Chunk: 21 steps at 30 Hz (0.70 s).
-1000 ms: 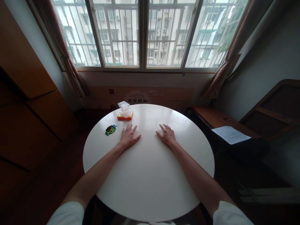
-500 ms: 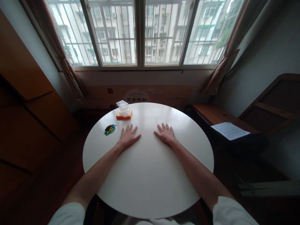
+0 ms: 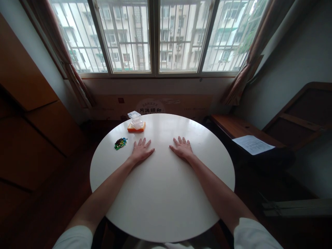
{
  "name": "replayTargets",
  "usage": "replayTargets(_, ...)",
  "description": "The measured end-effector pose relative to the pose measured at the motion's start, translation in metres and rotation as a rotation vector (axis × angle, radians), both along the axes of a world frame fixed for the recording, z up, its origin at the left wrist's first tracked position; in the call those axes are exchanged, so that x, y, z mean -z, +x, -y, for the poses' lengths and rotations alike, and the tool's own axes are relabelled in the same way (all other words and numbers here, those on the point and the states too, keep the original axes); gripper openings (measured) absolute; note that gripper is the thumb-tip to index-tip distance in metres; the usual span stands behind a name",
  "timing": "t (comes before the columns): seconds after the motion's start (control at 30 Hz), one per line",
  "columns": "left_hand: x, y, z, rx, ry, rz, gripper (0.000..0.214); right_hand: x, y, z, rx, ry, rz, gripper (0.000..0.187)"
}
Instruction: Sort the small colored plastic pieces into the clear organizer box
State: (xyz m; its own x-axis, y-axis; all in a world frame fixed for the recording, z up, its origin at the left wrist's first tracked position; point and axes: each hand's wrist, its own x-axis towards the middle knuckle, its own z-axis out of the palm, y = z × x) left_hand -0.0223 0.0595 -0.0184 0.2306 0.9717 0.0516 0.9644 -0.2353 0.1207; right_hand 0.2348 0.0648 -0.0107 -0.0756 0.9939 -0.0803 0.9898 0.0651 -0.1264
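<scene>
My left hand (image 3: 140, 151) lies flat on the round white table (image 3: 160, 193), palm down with fingers spread, holding nothing. My right hand (image 3: 182, 148) rests the same way a little to its right, fingers stretched out and empty. A small heap of tiny coloured pieces (image 3: 120, 143) sits on the table just left of my left hand. Beyond it, near the far edge, a stack of small clear plastic boxes (image 3: 136, 119) stands on an orange tray (image 3: 136, 128).
A barred window (image 3: 155, 34) with curtains fills the wall behind the table. A dark wooden bench (image 3: 233, 129) with a sheet of paper (image 3: 252, 144) stands at the right. Brown cabinets (image 3: 31, 103) line the left wall.
The view has shifted slightly. My right hand's fingers have flattened onto the table; both hands stay in place.
</scene>
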Motion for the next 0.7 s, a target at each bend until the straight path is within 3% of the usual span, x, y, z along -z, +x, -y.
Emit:
replayTargets(0.33, 0.003, -0.002, -0.002, 0.018, 0.007, 0.016, 0.071, 0.004, 0.003, -0.002, -0.005, 0.018, -0.036, 0.076)
replayTargets(0.47, 0.003, -0.003, -0.003, 0.041, 0.102, 0.115, 0.059, 0.002, 0.001, -0.001, -0.001, 0.01, -0.014, 0.075)
replayTargets(0.57, -0.008, -0.006, -0.012, 0.088, 0.284, 0.262, 0.045, 0.003, 0.001, -0.001, -0.002, 0.018, -0.006, 0.075)
replayTargets(0.7, -0.038, -0.018, -0.042, -0.01, 0.493, 0.393, 0.054, 0.006, 0.001, -0.002, -0.004, 0.034, -0.019, 0.075)
